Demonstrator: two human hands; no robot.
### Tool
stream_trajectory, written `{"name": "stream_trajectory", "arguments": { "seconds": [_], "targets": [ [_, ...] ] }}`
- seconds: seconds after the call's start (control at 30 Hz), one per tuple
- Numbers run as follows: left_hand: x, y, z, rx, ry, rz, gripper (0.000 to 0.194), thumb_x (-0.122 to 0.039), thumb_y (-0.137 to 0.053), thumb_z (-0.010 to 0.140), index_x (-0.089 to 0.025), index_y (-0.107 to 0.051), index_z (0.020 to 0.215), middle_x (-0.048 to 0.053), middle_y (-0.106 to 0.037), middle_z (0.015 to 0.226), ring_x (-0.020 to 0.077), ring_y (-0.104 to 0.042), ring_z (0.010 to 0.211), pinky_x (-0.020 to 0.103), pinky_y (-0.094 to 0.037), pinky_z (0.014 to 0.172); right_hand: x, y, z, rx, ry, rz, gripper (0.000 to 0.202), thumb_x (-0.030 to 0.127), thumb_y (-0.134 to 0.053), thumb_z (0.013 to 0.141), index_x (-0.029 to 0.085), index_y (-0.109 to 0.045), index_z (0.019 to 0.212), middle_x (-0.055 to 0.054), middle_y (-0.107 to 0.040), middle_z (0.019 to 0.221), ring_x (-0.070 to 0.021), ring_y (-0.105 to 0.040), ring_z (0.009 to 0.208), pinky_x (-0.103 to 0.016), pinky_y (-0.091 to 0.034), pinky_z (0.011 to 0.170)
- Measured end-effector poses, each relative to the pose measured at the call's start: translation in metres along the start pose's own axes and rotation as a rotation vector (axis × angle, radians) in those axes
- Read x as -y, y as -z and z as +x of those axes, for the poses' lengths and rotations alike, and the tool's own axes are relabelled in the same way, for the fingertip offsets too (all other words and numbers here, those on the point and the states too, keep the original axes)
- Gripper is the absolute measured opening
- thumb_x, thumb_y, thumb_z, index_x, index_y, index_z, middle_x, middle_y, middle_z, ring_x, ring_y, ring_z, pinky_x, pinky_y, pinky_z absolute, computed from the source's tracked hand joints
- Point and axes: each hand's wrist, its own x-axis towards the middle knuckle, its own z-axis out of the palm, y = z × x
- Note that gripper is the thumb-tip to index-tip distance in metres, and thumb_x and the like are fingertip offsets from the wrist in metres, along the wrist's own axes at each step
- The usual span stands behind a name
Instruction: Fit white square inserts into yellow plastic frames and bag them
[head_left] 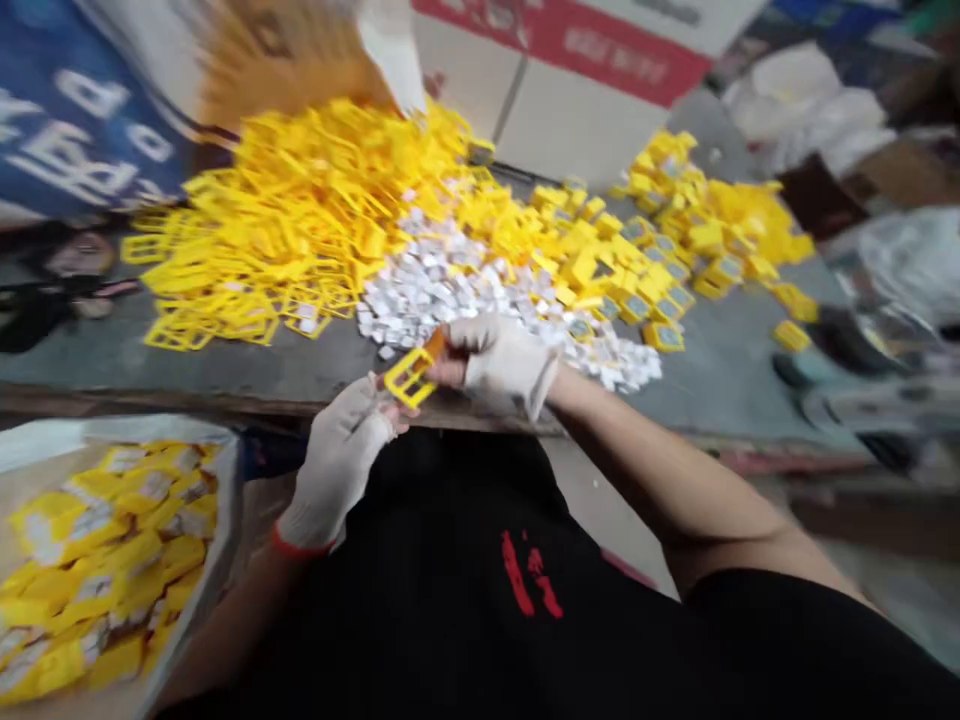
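Between both hands, just over the table's front edge, is a small yellow plastic frame (409, 378) with openings divided by bars. My left hand (346, 432), in a white glove with bare fingertips, pinches its lower left side. My right hand (491, 360), gloved the same way, has its fingers closed at the frame's upper right corner. Whether a second small part sits in the right fingers cannot be made out. Behind the hands lies a heap of small white pieces (442, 275). A big pile of like yellow frames (300, 220) spreads to the left of it.
Yellow block-shaped pieces (600, 255) lie right of the white heap, with more yellow pieces (712, 220) farther right. At lower left stands an open box (234, 500) of yellow and white pieces. A white and red carton (570, 110) stands behind the table (720, 370).
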Motion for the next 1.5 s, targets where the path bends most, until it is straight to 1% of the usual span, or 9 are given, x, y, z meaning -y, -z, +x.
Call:
{"name": "stream_trajectory", "arguments": {
  "seconds": [0.1,0.23,0.43,0.57,0.73,0.87,1.13,1.33,1.5],
  "targets": [
    [-0.003,-0.01,0.003,0.268,0.078,0.221,0.015,-0.034,-0.087,0.088,-0.023,-0.089,0.097,0.006,-0.085,0.099,0.0283,-0.077,0.094,0.036,-0.063,0.081,-0.015,-0.031,-0.071,-0.061,-0.139,0.154,0.061,0.082,-0.093,0.082,0.023,-0.075,0.081,0.001,-0.077,0.074,-0.0152,-0.066,0.066,-0.028,-0.058,0.061],
    [-0.01,-0.012,0.0,0.431,0.116,0.239,0.007,-0.033,-0.087,0.08,-0.026,-0.087,0.082,0.007,-0.088,0.125,0.0337,-0.079,0.114,0.039,-0.062,0.092,-0.041,-0.06,-0.111,-0.159,-0.178,0.227,0.061,0.089,-0.082,0.09,0.028,-0.077,0.083,0.003,-0.075,0.069,-0.0167,-0.065,0.06,-0.031,-0.059,0.055],
    [0.007,-0.036,-0.012,0.416,0.273,0.003,0.04,-0.047,-0.106,0.072,-0.021,-0.076,0.065,0.015,-0.087,0.138,0.0385,-0.08,0.124,0.041,-0.064,0.095,-0.081,-0.033,-0.137,-0.21,-0.025,-0.144,0.028,0.058,-0.078,0.108,0.032,-0.088,0.106,0.003,-0.082,0.083,-0.0176,-0.075,0.07,-0.032,-0.064,0.062],
    [0.018,-0.059,-0.033,0.168,0.392,-0.324,0.053,-0.052,-0.118,0.06,-0.02,-0.077,0.072,0.011,-0.092,0.111,0.03,-0.087,0.102,0.035,-0.07,0.082,-0.096,0.023,-0.137,-0.471,0.043,-0.829,0.021,0.039,-0.075,0.11,0.029,-0.088,0.122,-0.01,-0.086,0.117,-0.034,-0.077,0.114,-0.054,-0.061,0.098],
    [0.018,-0.082,-0.052,-0.024,0.437,-0.545,0.06,-0.05,-0.12,0.055,-0.02,-0.084,0.092,0.008,-0.091,0.104,0.0261,-0.087,0.083,0.03,-0.071,0.06,-0.104,0.042,-0.103,-0.341,0.052,-1.162,0.019,0.033,-0.068,0.113,0.03,-0.086,0.117,-0.011,-0.083,0.13,-0.0382,-0.066,0.131,-0.059,-0.05,0.109],
    [0.016,-0.094,-0.046,0.013,0.412,-0.571,0.058,-0.046,-0.118,0.064,-0.016,-0.082,0.098,0.009,-0.09,0.111,0.0246,-0.088,0.087,0.029,-0.073,0.064,-0.1,0.038,-0.1,-0.386,0.042,-1.071,0.02,0.032,-0.068,0.113,0.027,-0.086,0.105,-0.011,-0.085,0.122,-0.0379,-0.068,0.125,-0.061,-0.051,0.108],
    [0.029,-0.094,-0.031,0.275,0.407,-0.622,0.062,-0.047,-0.116,0.071,-0.022,-0.08,0.115,0.004,-0.089,0.107,0.0238,-0.089,0.088,0.032,-0.075,0.076,-0.08,0.011,-0.14,-0.324,0.263,-0.38,0.025,0.051,-0.079,0.109,0.028,-0.087,0.104,-0.007,-0.083,0.109,-0.0291,-0.075,0.104,-0.049,-0.06,0.096],
    [0.049,-0.082,-0.04,0.392,0.341,-0.612,0.05,-0.051,-0.112,0.076,-0.021,-0.088,0.108,0.005,-0.085,0.091,0.0209,-0.084,0.079,0.026,-0.068,0.067,-0.082,-0.029,-0.147,-0.276,0.184,-0.366,0.033,0.058,-0.074,0.111,0.026,-0.082,0.107,-0.007,-0.082,0.107,-0.0268,-0.077,0.1,-0.045,-0.062,0.093],
    [0.05,-0.074,-0.047,0.264,0.405,-0.597,0.063,-0.059,-0.113,0.071,-0.022,-0.085,0.114,0.01,-0.088,0.113,0.0261,-0.086,0.089,0.033,-0.069,0.073,-0.087,-0.001,-0.132,-0.485,0.226,-0.664,0.024,0.048,-0.066,0.116,0.029,-0.081,0.118,-0.01,-0.083,0.114,-0.0325,-0.076,0.107,-0.057,-0.062,0.099]
  ]
}}
